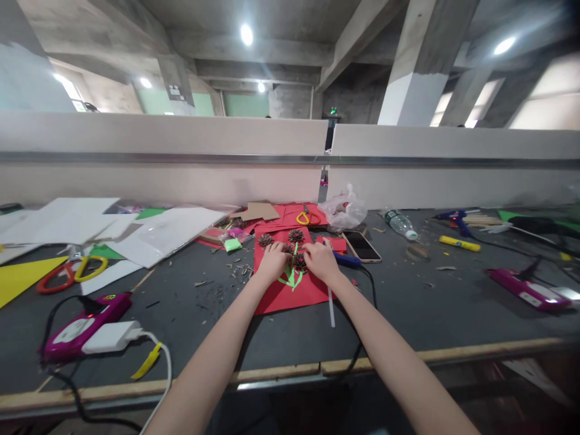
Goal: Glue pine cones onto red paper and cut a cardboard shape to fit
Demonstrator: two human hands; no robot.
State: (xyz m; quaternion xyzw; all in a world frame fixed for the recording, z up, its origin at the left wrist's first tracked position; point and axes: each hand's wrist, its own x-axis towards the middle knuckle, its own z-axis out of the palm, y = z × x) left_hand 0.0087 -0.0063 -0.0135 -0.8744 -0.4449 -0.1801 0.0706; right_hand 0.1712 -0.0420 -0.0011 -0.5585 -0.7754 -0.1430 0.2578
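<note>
A sheet of red paper (275,297) lies on the dark table, with bright green stem and leaf shapes (292,280) on it. Several brown pine cones sit on the paper, among them one at the top (296,235) and one at the left (265,240). My left hand (274,262) has its fingers curled at a pine cone (288,249), which it partly covers. From the other side, my right hand (319,260) pinches at a lower pine cone (299,261) above the stems. A blue glue gun (347,260) lies beside my right hand, and a whitish glue stick (331,309) rests near that wrist.
Red-and-yellow scissors (308,216), a plastic bag (344,208), a phone (361,246) and a bottle (400,224) lie behind. Left are larger scissors (72,272), white sheets (167,232) and a magenta power strip (86,326). Another power strip (528,289) is right; cords cross the table.
</note>
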